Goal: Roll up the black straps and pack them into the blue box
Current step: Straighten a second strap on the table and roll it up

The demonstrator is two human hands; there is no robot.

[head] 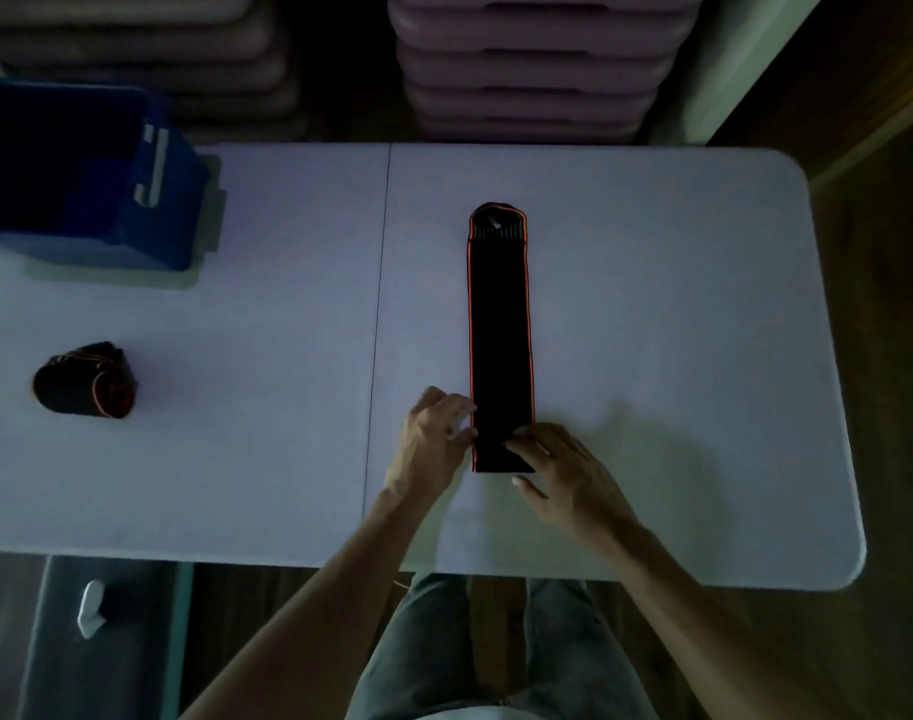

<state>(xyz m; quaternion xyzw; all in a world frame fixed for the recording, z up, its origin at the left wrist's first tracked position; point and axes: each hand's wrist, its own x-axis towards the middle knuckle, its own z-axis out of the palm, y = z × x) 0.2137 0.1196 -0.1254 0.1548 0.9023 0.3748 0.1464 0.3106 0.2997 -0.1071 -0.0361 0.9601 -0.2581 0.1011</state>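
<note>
A long black strap (499,330) with orange edging lies flat and straight on the white table (677,330), running away from me. My left hand (436,439) touches its near left edge with curled fingers. My right hand (558,467) rests its fingertips on the near right corner of the strap. A second black strap, rolled up (85,381), sits at the left of the table. The blue box (80,174) stands open at the far left corner, its inside too dark to see.
Stacks of pale pink trays (537,65) stand behind the table. A seam (379,314) splits the tabletop down the middle. The table's near edge is just in front of my legs. A small white object (91,608) lies on the floor at lower left.
</note>
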